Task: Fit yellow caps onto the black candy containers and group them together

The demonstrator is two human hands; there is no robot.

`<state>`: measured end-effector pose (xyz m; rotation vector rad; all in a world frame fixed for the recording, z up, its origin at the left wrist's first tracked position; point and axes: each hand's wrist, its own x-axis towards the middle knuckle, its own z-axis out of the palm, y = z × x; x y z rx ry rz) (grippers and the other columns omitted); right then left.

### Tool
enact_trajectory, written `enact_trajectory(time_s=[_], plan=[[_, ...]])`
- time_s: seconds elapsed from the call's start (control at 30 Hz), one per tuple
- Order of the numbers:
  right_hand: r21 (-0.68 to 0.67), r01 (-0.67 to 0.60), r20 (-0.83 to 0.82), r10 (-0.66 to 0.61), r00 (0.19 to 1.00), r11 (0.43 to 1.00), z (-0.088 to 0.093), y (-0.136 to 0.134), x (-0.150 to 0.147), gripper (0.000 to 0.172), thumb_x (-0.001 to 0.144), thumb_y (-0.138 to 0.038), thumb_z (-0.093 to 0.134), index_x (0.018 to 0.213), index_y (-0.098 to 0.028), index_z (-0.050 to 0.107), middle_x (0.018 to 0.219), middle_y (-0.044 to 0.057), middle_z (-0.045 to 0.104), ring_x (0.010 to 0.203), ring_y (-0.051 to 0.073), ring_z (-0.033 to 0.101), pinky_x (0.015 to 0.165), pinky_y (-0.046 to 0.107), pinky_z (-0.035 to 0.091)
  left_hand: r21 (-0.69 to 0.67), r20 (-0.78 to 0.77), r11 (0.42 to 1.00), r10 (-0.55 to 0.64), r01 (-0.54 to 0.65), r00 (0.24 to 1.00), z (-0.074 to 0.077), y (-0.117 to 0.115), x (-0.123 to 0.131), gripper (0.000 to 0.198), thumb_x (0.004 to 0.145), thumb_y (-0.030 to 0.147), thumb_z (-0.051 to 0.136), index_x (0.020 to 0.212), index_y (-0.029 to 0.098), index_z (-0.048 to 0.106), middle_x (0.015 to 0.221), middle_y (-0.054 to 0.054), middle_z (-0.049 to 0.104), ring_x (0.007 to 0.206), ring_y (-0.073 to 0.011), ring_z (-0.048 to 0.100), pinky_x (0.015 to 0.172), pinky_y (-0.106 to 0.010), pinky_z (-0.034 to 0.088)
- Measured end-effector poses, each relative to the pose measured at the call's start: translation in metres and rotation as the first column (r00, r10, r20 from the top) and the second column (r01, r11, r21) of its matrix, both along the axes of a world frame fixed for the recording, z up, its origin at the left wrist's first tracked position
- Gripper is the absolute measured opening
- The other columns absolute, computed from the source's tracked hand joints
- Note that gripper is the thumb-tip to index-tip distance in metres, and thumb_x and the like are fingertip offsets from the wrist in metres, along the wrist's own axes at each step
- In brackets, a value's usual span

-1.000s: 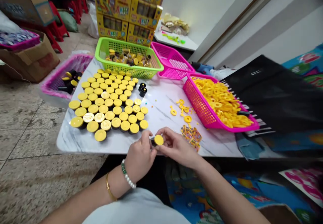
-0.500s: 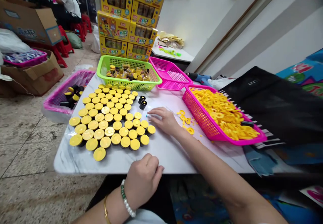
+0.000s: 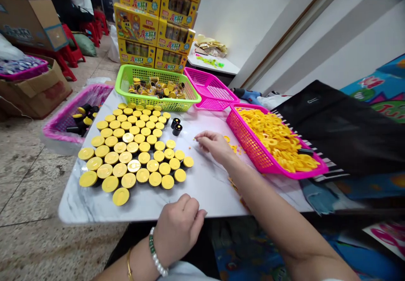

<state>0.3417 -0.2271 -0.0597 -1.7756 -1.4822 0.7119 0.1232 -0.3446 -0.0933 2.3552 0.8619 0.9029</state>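
Observation:
My right hand [image 3: 213, 145] is over the white tabletop, right of the many black cups with yellow lids [image 3: 125, 157]. Its fingers are drawn together in a pinch; a tiny speck shows at the fingertips, too small to name. A small orange bead [image 3: 189, 147] lies just left of them. Two black cups [image 3: 177, 129] without yellow lids stand beyond that hand. At the table's front edge my left hand [image 3: 180, 222] is curled into a fist, and whatever is inside it is hidden. Loose yellow rings and small bits [image 3: 236, 148] lie partly behind the right hand.
A pink basket of yellow rings [image 3: 272, 139] stands at the right. At the back are a green basket with small cups [image 3: 158, 91] and another pink basket [image 3: 211, 89]. Yellow boxes [image 3: 139, 25] are stacked behind. A lined pink bin [image 3: 60, 120] stands left of the table [image 3: 72, 209].
My right hand has shifted slightly right and its spread fingers have closed into a pinch. The blue bead by its fingertips no longer shows. My left fist stays put; the view has tilted slightly.

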Motion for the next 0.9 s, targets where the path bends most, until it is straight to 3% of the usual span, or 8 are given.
enact_trajectory(time_s=[0.13,0.27,0.37,0.47,0.57,0.77,0.83,0.9], plan=[[-0.021,0.055,0.022,-0.054,0.998,0.998,-0.012,-0.015,-0.020,0.014,0.068,-0.030,0.073,0.074,-0.019,0.067,0.063,-0.002,0.056,0.063,0.013,0.048,0.060,0.026,0.038,0.024,0.009,1.000,-0.018,0.018,1.000,0.000,0.000,-0.001,0.019,0.095,0.019,0.045,0.076,0.022,0.046,0.068,0.001,0.053,0.057,-0.0145,0.053,0.051,-0.027,0.039],[-0.005,0.107,-0.028,-0.107,0.994,0.994,-0.014,-0.016,-0.028,0.015,0.068,-0.021,0.072,0.064,-0.019,0.059,0.066,-0.001,0.055,0.068,0.013,0.047,0.062,0.024,0.038,0.009,0.022,0.999,-0.052,0.052,0.998,0.000,0.002,-0.002,0.019,0.096,0.018,0.046,0.077,0.022,0.047,0.068,0.002,0.052,0.057,-0.0136,0.053,0.053,-0.026,0.039],[-0.046,0.077,-0.153,-0.083,0.985,0.996,0.001,-0.013,-0.006,0.027,0.075,-0.035,0.070,0.063,-0.019,0.053,0.057,-0.003,0.047,0.055,0.011,0.041,0.048,0.022,0.033,0.008,0.029,0.998,-0.063,0.063,0.998,0.000,0.003,-0.002,0.019,0.096,0.018,0.046,0.077,0.021,0.048,0.067,0.002,0.052,0.057,-0.0129,0.052,0.054,-0.025,0.039],[-0.045,0.044,-0.291,-0.055,0.955,0.998,0.015,-0.008,0.025,0.037,0.081,-0.051,0.060,0.066,-0.021,0.046,0.060,-0.001,0.048,0.052,0.010,0.041,0.042,0.020,0.031,0.014,0.031,0.999,-0.049,0.049,0.998,0.001,0.001,-0.002,0.019,0.096,0.019,0.047,0.077,0.021,0.048,0.067,0.002,0.052,0.057,-0.0126,0.052,0.054,-0.025,0.039],[-0.031,0.056,-0.355,-0.063,0.933,0.998,0.016,-0.003,0.043,0.033,0.080,-0.050,0.061,0.072,-0.021,0.047,0.064,0.000,0.053,0.056,0.010,0.047,0.043,0.018,0.035,0.015,0.047,0.999,-0.031,0.030,0.998,0.000,0.001,-0.001,0.019,0.096,0.020,0.047,0.076,0.021,0.048,0.068,0.001,0.053,0.058,-0.0125,0.053,0.054,-0.024,0.040],[-0.079,0.094,-0.246,-0.111,0.963,0.992,-0.008,0.004,0.026,0.019,0.075,-0.032,0.068,0.085,-0.016,0.064,0.057,-0.003,0.055,0.046,0.008,0.045,0.044,0.020,0.033,0.008,-0.045,1.000,0.029,-0.029,0.999,0.001,0.002,0.003,0.013,0.094,0.023,0.051,0.082,0.020,0.052,0.071,0.000,0.056,0.059,-0.0145,0.056,0.054,-0.025,0.045],[-0.067,0.107,-0.164,-0.117,0.980,0.992,-0.011,0.009,0.019,0.016,0.073,-0.026,0.071,0.086,-0.017,0.067,0.058,-0.004,0.057,0.053,0.010,0.050,0.052,0.022,0.038,0.026,-0.140,0.999,0.049,-0.046,0.989,0.005,0.003,0.006,0.003,0.093,0.022,0.054,0.092,0.019,0.054,0.074,0.000,0.059,0.060,-0.0156,0.059,0.054,-0.026,0.046],[-0.044,0.120,-0.078,-0.123,0.989,0.992,-0.011,0.015,0.013,0.012,0.068,-0.019,0.074,0.079,-0.018,0.068,0.062,-0.003,0.060,0.063,0.012,0.055,0.062,0.024,0.041,0.076,-0.269,0.995,0.085,-0.067,0.959,0.009,0.004,0.011,0.014,0.092,0.021,0.056,0.106,0.018,0.054,0.080,-0.002,0.063,0.059,-0.0161,0.062,0.051,-0.026,0.046]])
